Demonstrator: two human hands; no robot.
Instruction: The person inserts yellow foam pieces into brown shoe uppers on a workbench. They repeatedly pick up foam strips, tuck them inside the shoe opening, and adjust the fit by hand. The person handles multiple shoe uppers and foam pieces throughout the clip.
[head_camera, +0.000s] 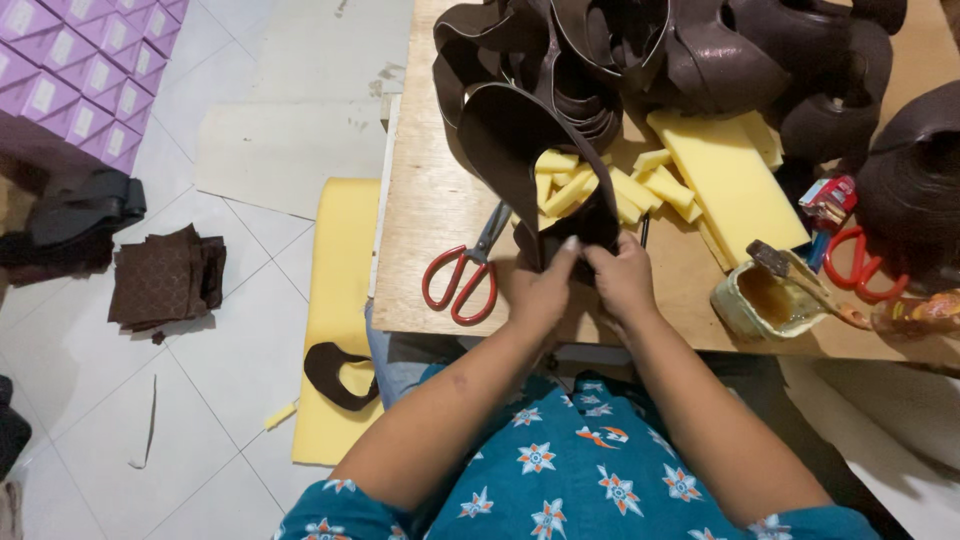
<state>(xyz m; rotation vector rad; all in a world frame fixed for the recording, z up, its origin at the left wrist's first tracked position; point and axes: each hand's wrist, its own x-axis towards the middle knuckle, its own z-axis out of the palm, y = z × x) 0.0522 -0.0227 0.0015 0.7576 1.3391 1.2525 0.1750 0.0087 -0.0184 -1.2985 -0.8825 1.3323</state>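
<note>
Both hands — left hand (545, 285) and right hand (622, 272) — pinch the lower end of a brown strip (520, 150) at the table (430, 210) edge, each grip clamped on it. Foam pieces (600, 185) and scissors (462, 270) lie close by — within reach.

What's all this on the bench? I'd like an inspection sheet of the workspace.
Surface: wooden table, crowded.
Job's things: dark brown curved piece, pinched at its lower end by both hands.
Clutter: yellow foam strips, foam slab, red-handled scissors, glue pot with brush, second red scissors, heap of brown pieces.
Grippers: left hand and right hand, both gripping the piece.
Cables: nothing seen.
Surroundings: tiled floor, yellow foam sheet, brown fabric stack, purple boxes.
</note>
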